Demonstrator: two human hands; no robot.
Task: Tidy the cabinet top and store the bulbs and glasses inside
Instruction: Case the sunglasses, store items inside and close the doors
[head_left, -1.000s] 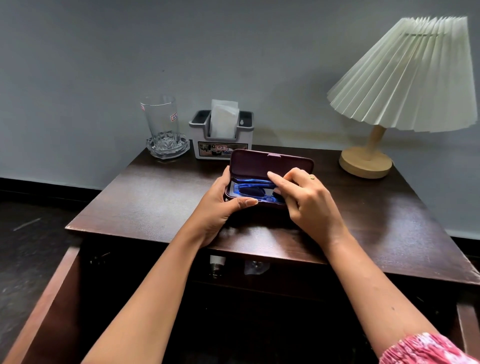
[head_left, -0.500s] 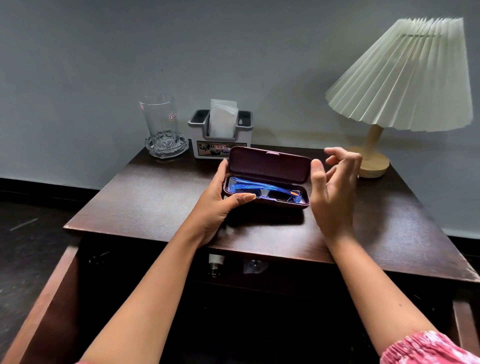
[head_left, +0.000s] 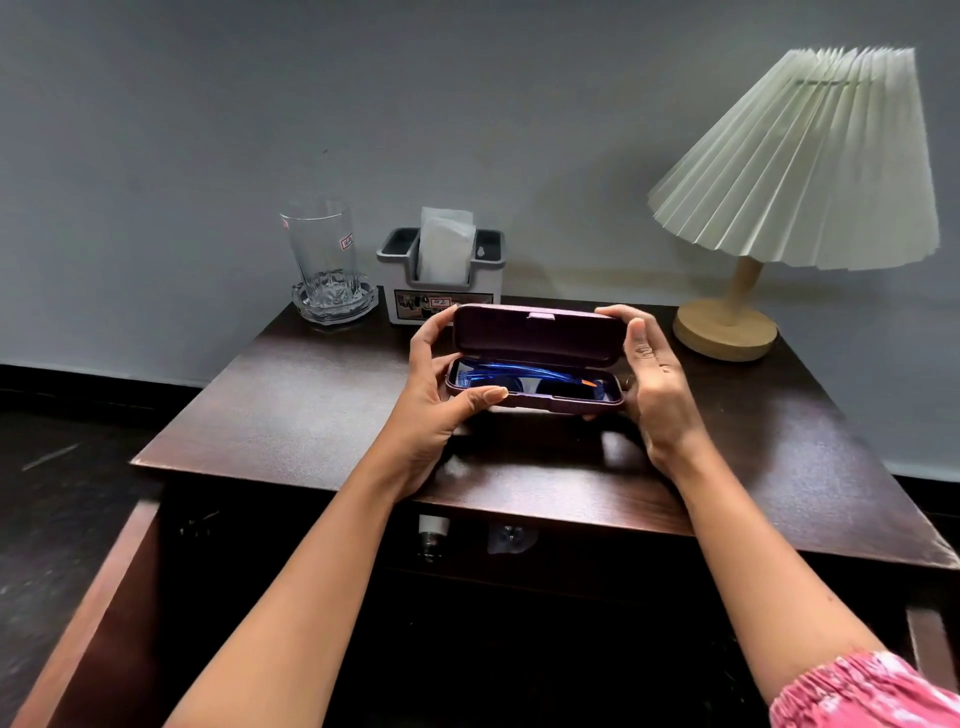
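Maroon glasses case (head_left: 537, 364) open, gripped between left hand (head_left: 441, 400) and right hand (head_left: 655, 387), blue glasses (head_left: 524, 375) inside

A lamp (head_left: 795, 171) stands at the right of the scene. Well left of it sits a tissue holder (head_left: 441, 275), then a tumbler (head_left: 322, 254) in a glass dish (head_left: 335, 306).

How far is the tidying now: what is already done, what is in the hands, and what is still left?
Looks done: a bulb already lies inside the open cabinet. In hand: the left hand and right hand hold the open glasses case by its ends, the blue glasses inside. Left: shutting the case and putting it in the cabinet.
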